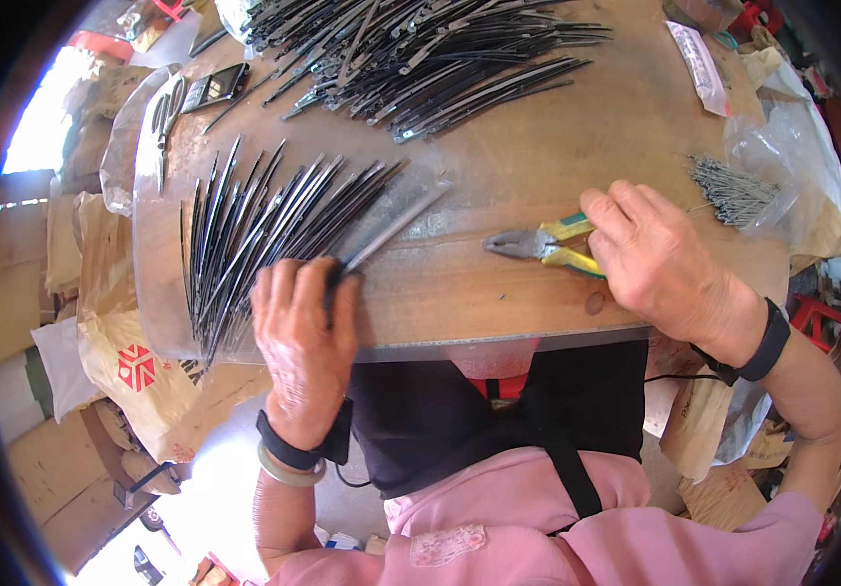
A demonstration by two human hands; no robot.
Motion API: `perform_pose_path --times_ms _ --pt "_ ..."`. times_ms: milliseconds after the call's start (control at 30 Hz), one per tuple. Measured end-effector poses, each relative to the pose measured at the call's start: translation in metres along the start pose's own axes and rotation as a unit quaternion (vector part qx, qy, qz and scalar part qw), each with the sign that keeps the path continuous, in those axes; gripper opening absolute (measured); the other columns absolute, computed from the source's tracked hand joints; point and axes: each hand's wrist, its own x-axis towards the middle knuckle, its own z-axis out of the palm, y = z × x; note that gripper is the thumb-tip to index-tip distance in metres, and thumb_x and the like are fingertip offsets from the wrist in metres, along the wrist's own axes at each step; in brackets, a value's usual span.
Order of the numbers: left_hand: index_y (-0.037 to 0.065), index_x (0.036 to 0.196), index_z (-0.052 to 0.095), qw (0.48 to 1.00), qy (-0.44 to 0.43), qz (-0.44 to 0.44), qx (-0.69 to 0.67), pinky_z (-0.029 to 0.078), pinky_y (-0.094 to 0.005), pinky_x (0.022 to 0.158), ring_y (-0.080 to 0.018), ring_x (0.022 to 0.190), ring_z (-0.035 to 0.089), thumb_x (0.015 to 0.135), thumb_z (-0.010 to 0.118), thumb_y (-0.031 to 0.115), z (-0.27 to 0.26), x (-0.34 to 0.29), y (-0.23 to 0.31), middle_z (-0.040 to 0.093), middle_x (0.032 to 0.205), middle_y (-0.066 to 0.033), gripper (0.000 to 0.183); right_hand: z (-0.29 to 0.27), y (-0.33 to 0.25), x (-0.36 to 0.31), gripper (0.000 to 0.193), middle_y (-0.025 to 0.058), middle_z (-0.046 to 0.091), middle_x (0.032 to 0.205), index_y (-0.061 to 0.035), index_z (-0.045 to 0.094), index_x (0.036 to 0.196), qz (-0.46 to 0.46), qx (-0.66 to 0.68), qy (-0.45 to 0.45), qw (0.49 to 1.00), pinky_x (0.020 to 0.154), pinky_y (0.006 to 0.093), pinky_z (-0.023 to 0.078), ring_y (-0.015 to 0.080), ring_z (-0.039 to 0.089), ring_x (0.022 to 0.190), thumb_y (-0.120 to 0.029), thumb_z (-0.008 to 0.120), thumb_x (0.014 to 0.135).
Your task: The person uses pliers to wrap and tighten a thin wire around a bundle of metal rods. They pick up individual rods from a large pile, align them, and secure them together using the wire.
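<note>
Head view: left hand (305, 342) grips a blurred strip (396, 230); right hand (669, 259) grips pliers (535, 244). Dark strips (279, 220) crowd ahead of the left; thin wires (733, 192) lie beyond the right.

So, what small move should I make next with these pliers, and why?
Probably ease the pliers left toward the thin grey strip: your left hand pinches the strip near one end, your right hand holds the pliers, and their tips point that way without touching it.
</note>
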Motion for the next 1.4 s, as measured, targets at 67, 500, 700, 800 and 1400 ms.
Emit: perform_pose_path --times_ms 67,500,700,800,1400 --pt "-0.001 0.103 0.064 0.998 0.052 -0.01 0.046 0.045 -0.041 0.078 -0.033 0.086 0.055 0.077 0.073 0.006 -0.005 0.005 -0.003 0.058 0.09 -0.0142 0.028 0.002 0.009 -0.008 0.018 0.0165 0.057 0.099 0.0048 0.062 0.074 0.014 -0.004 0.023 1.0 0.07 0.0336 0.049 0.0262 0.055 0.085 -0.01 0.062 0.064" --pt "-0.003 0.112 0.062 0.731 -0.142 -0.126 -0.656 0.052 -0.0297 0.073 -0.024 0.085 0.066 0.093 0.057 -0.004 -0.007 0.026 0.148 0.066 0.094 -0.0149 0.02 -0.058 -0.031 0.012 0.014 0.0162 0.061 0.105 0.0032 0.066 0.089 0.288 0.514 0.288 0.755 0.075 0.0306 0.048 0.0161 0.058 0.087 0.004 0.063 0.076" --pt "-0.001 0.111 0.062 0.841 -0.206 0.004 -0.5 0.052 -0.0384 0.065 -0.0373 0.077 0.065 0.089 0.059 -0.003 -0.006 0.03 0.133 0.066 0.086 -0.0209 0.022 -0.049 -0.043 -0.021 0.013 0.0141 0.061 0.105 0.004 0.068 0.092 0.375 0.603 0.275 0.648 0.076 0.0276 0.05 0.0154 0.061 0.089 0.001 0.067 0.08" --pt "0.0 0.112 0.062 0.832 -0.293 0.036 -0.469 0.051 -0.0433 0.067 -0.0423 0.08 0.063 0.087 0.062 0.003 -0.003 0.029 0.129 0.065 0.087 -0.0231 0.025 -0.037 -0.038 -0.045 0.011 0.0128 0.062 0.104 0.0033 0.068 0.09 0.381 0.635 0.227 0.633 0.078 0.0287 0.05 0.0157 0.06 0.092 0.002 0.068 0.079" --pt "0.001 0.092 0.066 0.988 -0.047 0.115 -0.092 0.047 -0.0408 0.065 -0.0355 0.073 0.06 0.084 0.067 0.009 0.039 0.128 0.054 0.058 0.082 -0.0154 0.012 -0.026 -0.049 -0.102 0.016 0.0116 0.063 0.1 0.0038 0.071 0.088 0.446 0.583 0.208 0.647 0.077 0.0315 0.05 0.0204 0.063 0.086 -0.008 0.077 0.079"
